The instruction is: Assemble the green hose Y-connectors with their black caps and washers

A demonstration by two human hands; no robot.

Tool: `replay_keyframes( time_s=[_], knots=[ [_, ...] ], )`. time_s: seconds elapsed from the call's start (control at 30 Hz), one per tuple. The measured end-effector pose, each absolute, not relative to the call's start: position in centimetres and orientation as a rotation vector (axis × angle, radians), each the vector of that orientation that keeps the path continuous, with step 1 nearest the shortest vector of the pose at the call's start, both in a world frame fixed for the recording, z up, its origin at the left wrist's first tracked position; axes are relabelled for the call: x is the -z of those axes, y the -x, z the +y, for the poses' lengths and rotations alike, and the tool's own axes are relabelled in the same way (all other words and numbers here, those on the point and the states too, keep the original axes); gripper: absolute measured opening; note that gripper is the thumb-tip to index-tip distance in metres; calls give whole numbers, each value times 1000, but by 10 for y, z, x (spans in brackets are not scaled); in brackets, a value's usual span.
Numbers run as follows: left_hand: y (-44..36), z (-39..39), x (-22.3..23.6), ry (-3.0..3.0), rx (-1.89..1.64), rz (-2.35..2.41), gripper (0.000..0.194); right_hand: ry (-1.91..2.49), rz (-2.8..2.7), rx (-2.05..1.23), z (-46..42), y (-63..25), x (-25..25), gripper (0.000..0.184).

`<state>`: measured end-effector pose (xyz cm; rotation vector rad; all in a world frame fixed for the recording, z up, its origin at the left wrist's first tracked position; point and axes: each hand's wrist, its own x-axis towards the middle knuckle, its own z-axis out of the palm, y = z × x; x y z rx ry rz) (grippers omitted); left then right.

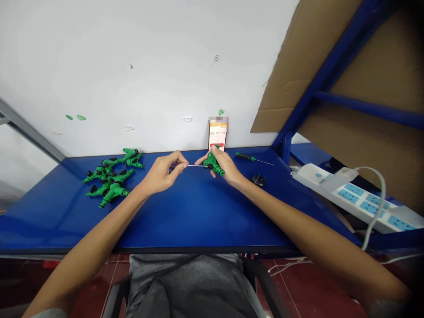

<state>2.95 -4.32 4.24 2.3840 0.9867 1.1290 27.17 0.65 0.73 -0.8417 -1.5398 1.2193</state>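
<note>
My left hand (162, 172) pinches a tool with a dark handle, probably a screwdriver, whose thin metal shaft (197, 165) points right. The shaft's tip reaches a green plastic Y-shaped hose connector (213, 164) with black parts, held in my right hand (227, 164). The fingers hide part of the connector. Several similar green connectors (111, 187) lie in a heap on the blue table (198, 212), left of my left hand.
A green-handled screwdriver (250, 157) and a small black object (258, 179) lie to the right. A phone showing a timer (217, 134) leans against the white wall. A power strip (351, 196) with a white cable sits at right, below a blue shelf frame (331, 57) and cardboard.
</note>
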Motion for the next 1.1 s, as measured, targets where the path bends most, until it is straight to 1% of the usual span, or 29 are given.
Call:
replay_keyframes(
  time_s=[0.13,0.23,0.37,0.47,0.57,0.77,0.9,1.0,1.1],
  knots=[
    [-24,-37,-35,-2574,-1149,894,17,815,-1540,-1264,6,-272,-9,63],
    [-19,-33,-33,-2658,-1134,819,16,806,-1573,-1296,5,-272,-12,65],
    [-20,-40,-38,-2699,-1042,881,14,891,-1633,-1172,7,-277,-15,63],
    [-26,-47,-43,-2661,-988,1010,20,969,-1720,-994,9,-282,-15,68],
    [-31,-49,-44,-2608,-1019,1076,22,1019,-1768,-889,9,-284,-15,74],
    [-28,-42,-42,-2716,-1127,862,20,988,-1785,-927,7,-281,-11,75],
    [-25,-41,-42,-2797,-1085,751,18,998,-1761,-938,11,-281,-7,77],
    [-26,-42,-40,-2764,-1020,804,19,997,-1757,-909,13,-282,-8,77],
    [-30,-45,-41,-2632,-973,1002,27,1002,-1805,-790,10,-282,-13,77]
  ],
)
